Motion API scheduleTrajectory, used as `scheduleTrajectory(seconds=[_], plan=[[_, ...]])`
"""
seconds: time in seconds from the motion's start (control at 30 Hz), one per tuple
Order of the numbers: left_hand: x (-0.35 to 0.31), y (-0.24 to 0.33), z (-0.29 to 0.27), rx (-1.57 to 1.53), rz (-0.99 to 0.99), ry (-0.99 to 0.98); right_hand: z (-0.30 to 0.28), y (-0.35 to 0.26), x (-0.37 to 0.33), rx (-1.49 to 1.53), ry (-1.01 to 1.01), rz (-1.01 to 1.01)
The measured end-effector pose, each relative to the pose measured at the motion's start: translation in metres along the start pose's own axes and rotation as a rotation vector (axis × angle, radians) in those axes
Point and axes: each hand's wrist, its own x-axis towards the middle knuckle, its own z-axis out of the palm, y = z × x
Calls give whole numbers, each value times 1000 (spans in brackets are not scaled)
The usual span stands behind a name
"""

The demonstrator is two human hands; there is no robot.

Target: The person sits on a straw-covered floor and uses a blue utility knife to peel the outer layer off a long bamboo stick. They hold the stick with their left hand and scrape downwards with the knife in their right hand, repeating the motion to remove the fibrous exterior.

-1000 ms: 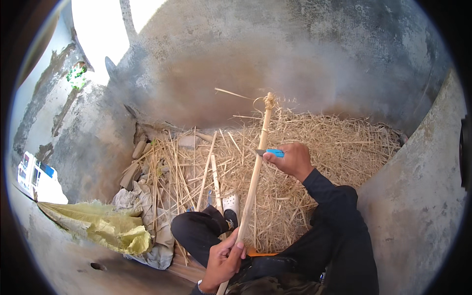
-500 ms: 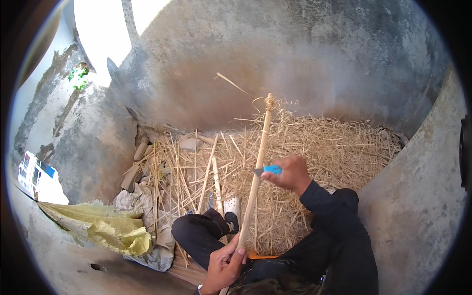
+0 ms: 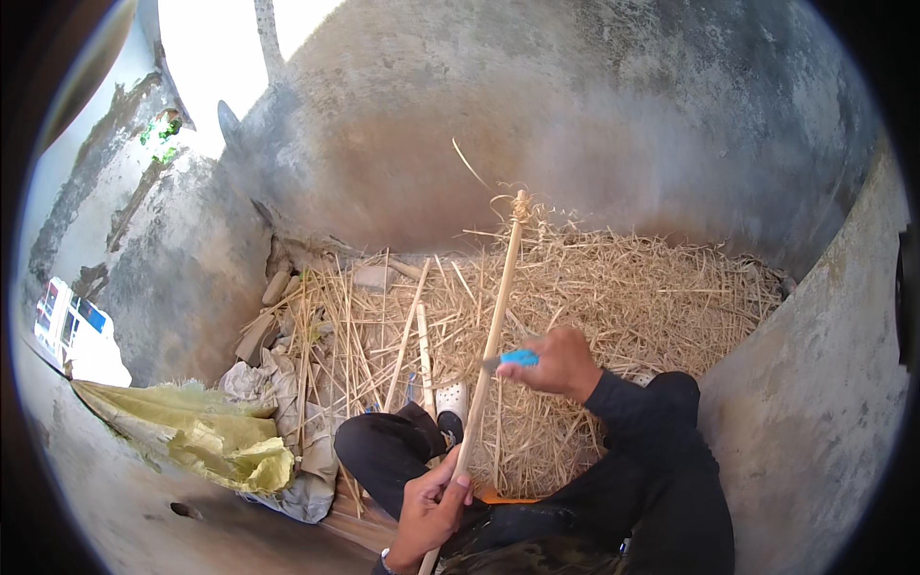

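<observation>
A long pale wooden stick [image 3: 498, 316], perhaps bamboo, slants up and away from my lap, with curled shavings [image 3: 520, 206] bunched at its far end. Low on the stick, my left hand [image 3: 431, 513] is closed around it. My right hand [image 3: 556, 364] grips a blue-handled knife [image 3: 517, 358]; its dark blade meets the right side of the stick around mid-length. Fingers of the right hand hide part of the handle.
Shavings [image 3: 652, 297] heap against the concrete wall [image 3: 575, 125]. Thin strips [image 3: 355, 335] lie left of a white clog [image 3: 451, 401] on my foot. A yellowish sack [image 3: 211, 436] and crumpled grey cloth [image 3: 307, 479] lie at the left. Another wall [image 3: 805, 402] curves close on my right.
My right hand and the knife have slid down the stick toward me. The left hand still holds the lower part, and the thin strip at the far end has swung more upright.
</observation>
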Motion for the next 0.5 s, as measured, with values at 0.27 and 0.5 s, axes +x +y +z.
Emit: scheduleTrajectory(seconds=[0.27, 0.5], plan=[[-1, 12, 6, 8, -55, -21, 13, 53, 20, 32, 164, 179], [0, 15, 10, 14, -33, -19, 10, 29, 12, 34, 143, 17]])
